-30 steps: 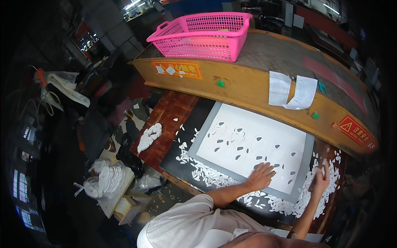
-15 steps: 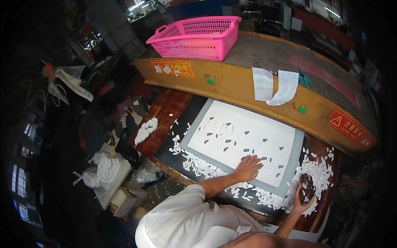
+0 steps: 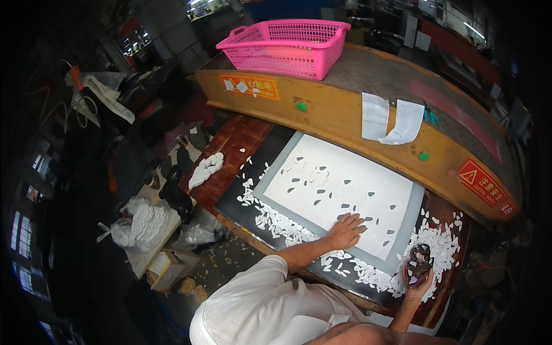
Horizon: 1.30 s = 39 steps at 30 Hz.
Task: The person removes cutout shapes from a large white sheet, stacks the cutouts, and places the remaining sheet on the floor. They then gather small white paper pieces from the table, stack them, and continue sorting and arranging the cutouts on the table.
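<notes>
My left hand (image 3: 346, 231) lies flat, fingers spread, on a white sheet (image 3: 376, 198) with several dark, rounded holes cut in it. The sheet rests on a pale grey board (image 3: 270, 183). To the right, my right hand (image 3: 422, 286) grips a dark metal cutting die (image 3: 418, 261) from its near end. That die is held over a heap of small white cut pieces (image 3: 443, 244) beside the board. Some of the fingers on it are hidden.
A yellow press beam (image 3: 336, 109) spans the far side, with paper sheets (image 3: 375, 118) hanging over it. On top sits a pink basket (image 3: 282, 54). More white pieces (image 3: 282, 227) litter the near edge. A white bundle (image 3: 206, 169) lies on the left.
My right hand has shifted slightly toward me, and the cutting die in it has turned a little and tilted. The left hand stays on the sheet. The whole view has shifted slightly.
</notes>
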Tool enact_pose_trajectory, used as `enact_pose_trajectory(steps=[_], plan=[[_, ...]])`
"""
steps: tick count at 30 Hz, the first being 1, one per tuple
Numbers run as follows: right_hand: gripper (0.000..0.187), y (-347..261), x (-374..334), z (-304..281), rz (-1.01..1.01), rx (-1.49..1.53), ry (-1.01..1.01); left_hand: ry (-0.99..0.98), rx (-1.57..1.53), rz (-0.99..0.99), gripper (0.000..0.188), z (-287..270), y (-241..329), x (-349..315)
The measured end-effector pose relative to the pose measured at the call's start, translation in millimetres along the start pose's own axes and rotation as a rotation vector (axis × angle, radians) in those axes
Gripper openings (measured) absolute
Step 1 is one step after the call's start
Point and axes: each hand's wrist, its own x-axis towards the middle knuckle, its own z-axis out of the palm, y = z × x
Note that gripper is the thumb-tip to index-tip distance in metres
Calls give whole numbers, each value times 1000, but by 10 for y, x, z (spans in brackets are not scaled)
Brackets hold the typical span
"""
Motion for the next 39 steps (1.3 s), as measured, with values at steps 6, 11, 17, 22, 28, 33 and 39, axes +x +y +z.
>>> enact_pose_trajectory(steps=[6,11,17,22,28,33,39], plan=[[56,31,75,-37,11,374,-67,5,-8,-13,45,28,17,10],[45,-33,-9,-136,-111,186,-75,0,-6,-3,43,-10,-1,30],[49,-173,62,-124,-218,-218,-51,-4,20,10,42,95,82,-58],[66,-299,-43,121,-449,-760,163,-322,-134,-45,37,291,374,-62],[64,-504,604,572,-480,-929,-82,-74,1,-65,41,249,137,86],[58,-362,1017,568,-20,77,-226,-99,35,-85,43,248,20,152],[59,21,867,568,-79,411,-56,-33,-4,-75,44,137,29,92]])
